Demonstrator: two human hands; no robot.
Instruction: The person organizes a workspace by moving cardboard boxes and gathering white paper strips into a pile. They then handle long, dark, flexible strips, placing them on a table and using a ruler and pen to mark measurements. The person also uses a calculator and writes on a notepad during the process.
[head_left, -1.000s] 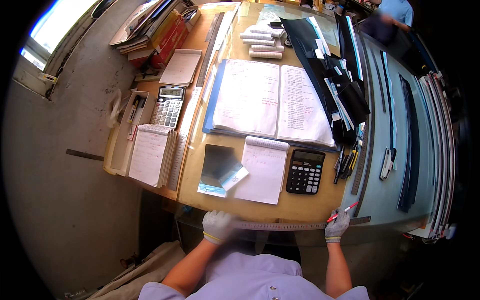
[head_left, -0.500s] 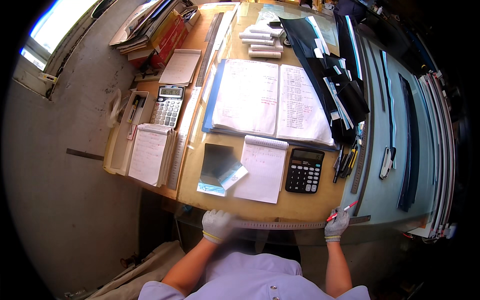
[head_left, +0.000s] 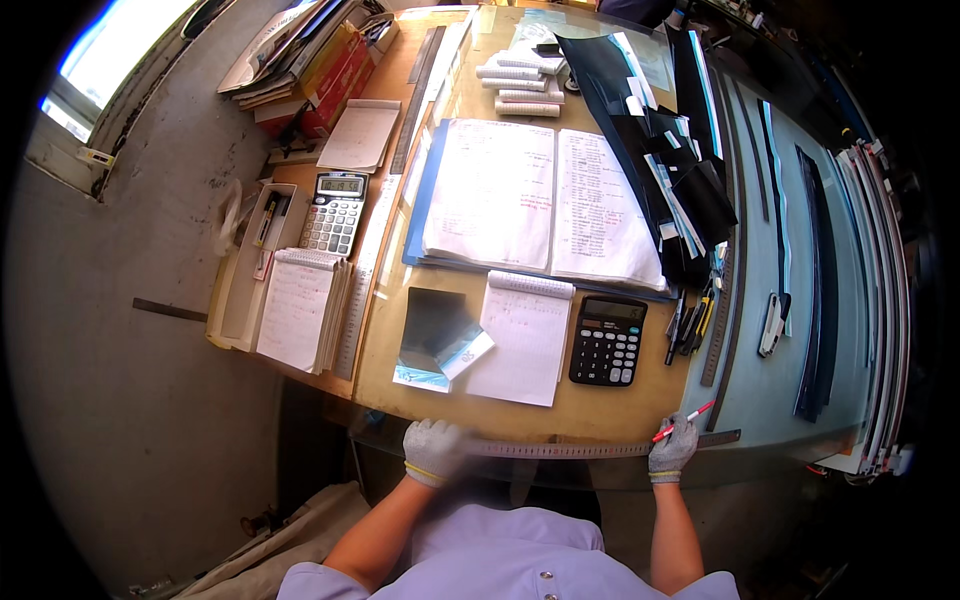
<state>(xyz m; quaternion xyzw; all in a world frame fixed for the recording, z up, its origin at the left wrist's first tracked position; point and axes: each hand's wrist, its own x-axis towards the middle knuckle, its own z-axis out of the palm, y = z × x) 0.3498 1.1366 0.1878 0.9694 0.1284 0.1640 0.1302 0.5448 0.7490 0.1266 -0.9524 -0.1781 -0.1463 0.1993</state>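
Note:
A long steel ruler (head_left: 560,451) lies along the front edge of the table, running left to right. At its left end is my left hand (head_left: 434,452) in a grey knitted glove with a yellow cuff. Blur smears the fingers on that side, so whether they grip the ruler cannot be made out. My right hand (head_left: 673,447), gloved the same way, is closed on a red pen (head_left: 700,412) that points up and right. That hand also rests at the ruler, toward its right end. Between the hands, most of the ruler is bare.
Beyond the ruler are a black calculator (head_left: 608,342), a spiral notepad (head_left: 520,340), dark film samples (head_left: 436,325) and an open ledger (head_left: 490,200). Pens and cutters (head_left: 688,325) lie right of the calculator. Black film scraps (head_left: 690,190) heap up behind. A utility knife (head_left: 772,325) sits farther right.

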